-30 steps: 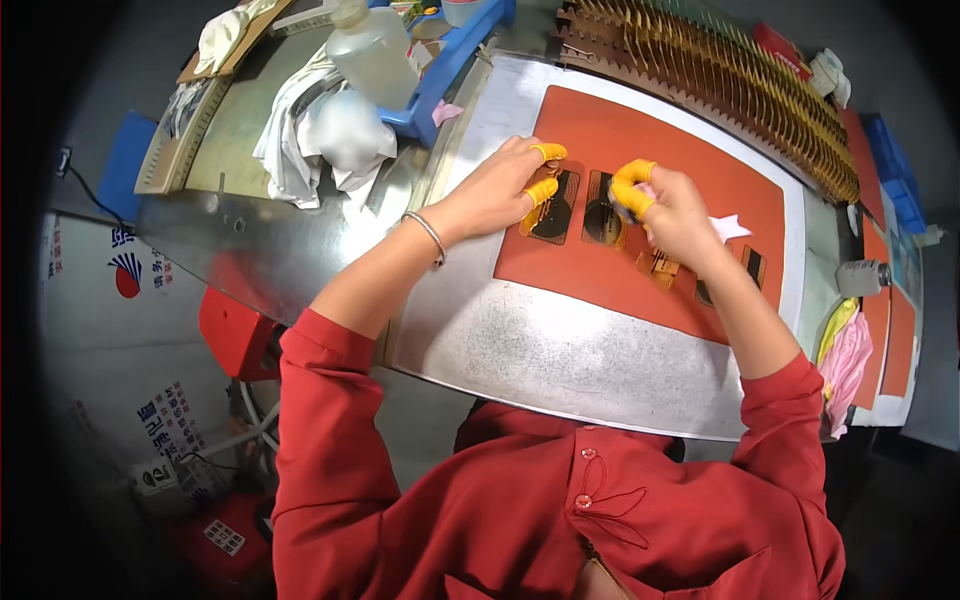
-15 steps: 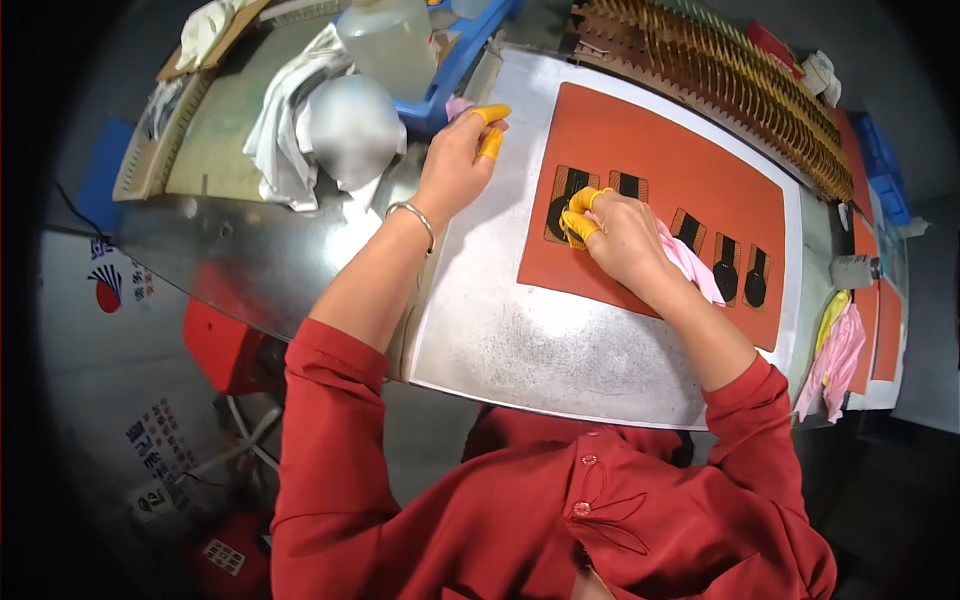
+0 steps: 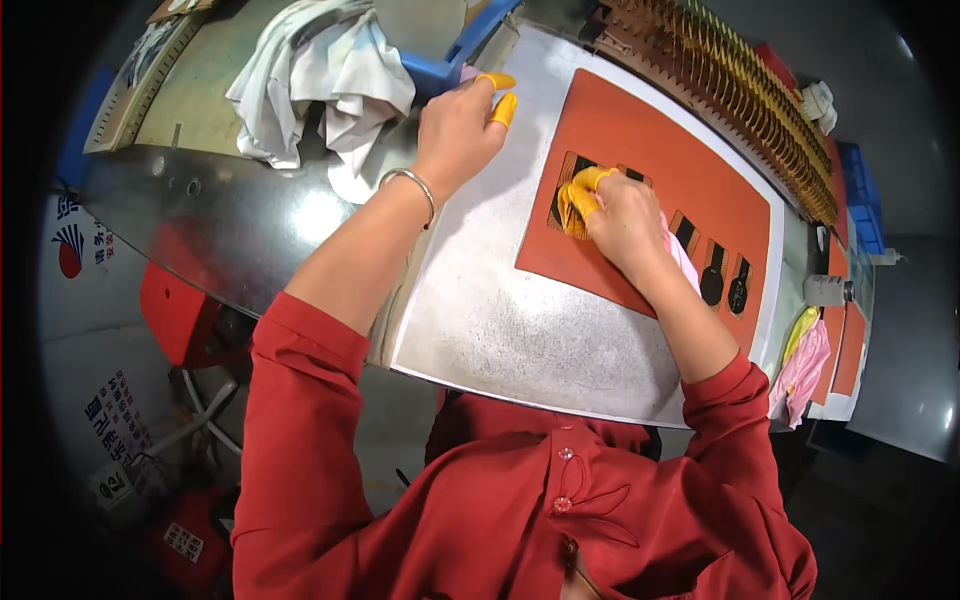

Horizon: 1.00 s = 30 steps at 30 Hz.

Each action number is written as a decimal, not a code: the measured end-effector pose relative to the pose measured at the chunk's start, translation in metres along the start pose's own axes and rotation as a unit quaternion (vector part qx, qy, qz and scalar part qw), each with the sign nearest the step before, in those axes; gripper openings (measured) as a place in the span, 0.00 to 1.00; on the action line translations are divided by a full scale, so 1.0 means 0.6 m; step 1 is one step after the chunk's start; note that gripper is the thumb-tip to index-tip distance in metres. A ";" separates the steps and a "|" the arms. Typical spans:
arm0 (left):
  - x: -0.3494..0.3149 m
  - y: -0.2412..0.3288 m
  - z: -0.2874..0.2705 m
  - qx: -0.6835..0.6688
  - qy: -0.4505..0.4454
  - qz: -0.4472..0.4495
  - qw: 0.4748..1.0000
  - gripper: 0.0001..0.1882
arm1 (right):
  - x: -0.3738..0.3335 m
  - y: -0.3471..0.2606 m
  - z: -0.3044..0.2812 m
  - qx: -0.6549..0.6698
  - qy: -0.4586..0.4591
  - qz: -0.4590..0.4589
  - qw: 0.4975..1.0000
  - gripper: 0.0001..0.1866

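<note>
- We see a dark, flat piece (image 3: 583,163) lying on the orange-red mat (image 3: 660,125) directly under the fingertips of the right hand (image 3: 625,220).
- The right hand is closed around a pink cloth (image 3: 682,255) that trails out beside its palm; its yellow-capped fingers bend down over the piece, and we cannot tell whether they grip it or only touch it.
- Those fingers block our view of the piece's near end, and the knuckles cover most of a second piece (image 3: 638,176) just beyond them.
- Right of that hand we find three smaller pieces (image 3: 713,280) in a slanting row.
- The long axis of the dark, flat piece runs away from the body, its far end leaning slightly right; the narrow dark bar lies at that far end.
- We see the left hand (image 3: 460,130) raised well apart from the right, thumb and forefinger parted.
- Just past the left fingertips is a blue tray (image 3: 430,75); left of that hand lies a crumpled white cloth (image 3: 350,75).
- Beyond the right hand we see a rack of gold-coloured strips (image 3: 745,100); far to its right, a clear bottle (image 3: 826,291).
</note>
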State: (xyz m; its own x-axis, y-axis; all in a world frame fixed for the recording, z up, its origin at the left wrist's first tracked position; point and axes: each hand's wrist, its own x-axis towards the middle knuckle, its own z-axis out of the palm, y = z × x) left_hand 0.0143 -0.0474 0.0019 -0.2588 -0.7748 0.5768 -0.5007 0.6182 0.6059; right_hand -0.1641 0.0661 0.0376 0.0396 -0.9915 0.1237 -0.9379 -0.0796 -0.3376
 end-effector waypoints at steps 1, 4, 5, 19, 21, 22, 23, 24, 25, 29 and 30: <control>0.001 0.002 -0.005 0.005 -0.013 -0.015 1.000 0.09 | -0.008 -0.001 0.003 0.006 0.000 -0.012 1.000 0.07; -0.001 0.008 -0.007 0.006 -0.025 -0.043 0.999 0.08 | -0.034 0.001 0.013 -0.015 -0.019 -0.012 1.000 0.08; 0.001 0.007 -0.006 -0.002 -0.016 -0.037 0.999 0.08 | -0.026 0.003 0.010 -0.019 -0.012 -0.013 1.000 0.08; 0.007 0.001 0.001 -0.061 0.010 -0.040 0.997 0.07 | 0.023 0.038 0.007 -0.012 0.004 -0.028 1.000 0.08; 0.010 -0.009 -0.001 -0.077 0.021 -0.035 0.996 0.09 | -0.008 0.029 0.015 -0.043 0.002 -0.100 0.994 0.08; 0.004 -0.006 0.001 -0.071 0.009 -0.045 0.996 0.10 | -0.023 0.020 0.015 -0.016 -0.012 -0.081 0.996 0.08; 0.000 -0.002 0.001 -0.065 -0.002 -0.056 0.996 0.10 | -0.018 0.020 0.010 -0.027 -0.018 -0.060 0.998 0.08; 0.006 0.001 0.000 -0.043 -0.015 -0.058 0.997 0.12 | -0.002 0.023 0.003 -0.038 -0.024 -0.039 0.998 0.08; 0.006 -0.004 0.002 -0.050 -0.010 -0.053 0.997 0.12 | 0.013 0.022 -0.001 -0.046 -0.025 -0.016 0.998 0.08; 0.005 -0.003 0.000 -0.081 0.015 -0.043 0.996 0.10 | 0.011 0.019 -0.002 -0.013 -0.015 -0.053 0.998 0.07; 0.006 -0.005 -0.003 -0.069 0.002 -0.045 0.997 0.10 | -0.001 0.022 0.008 -0.050 0.004 -0.080 0.996 0.07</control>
State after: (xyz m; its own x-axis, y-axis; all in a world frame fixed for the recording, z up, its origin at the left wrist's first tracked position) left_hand 0.0166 -0.0519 0.0029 -0.2135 -0.8277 0.5189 -0.4033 0.5585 0.7249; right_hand -0.1750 0.0652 0.0286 0.1898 -0.9659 0.1758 -0.9491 -0.2264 -0.2192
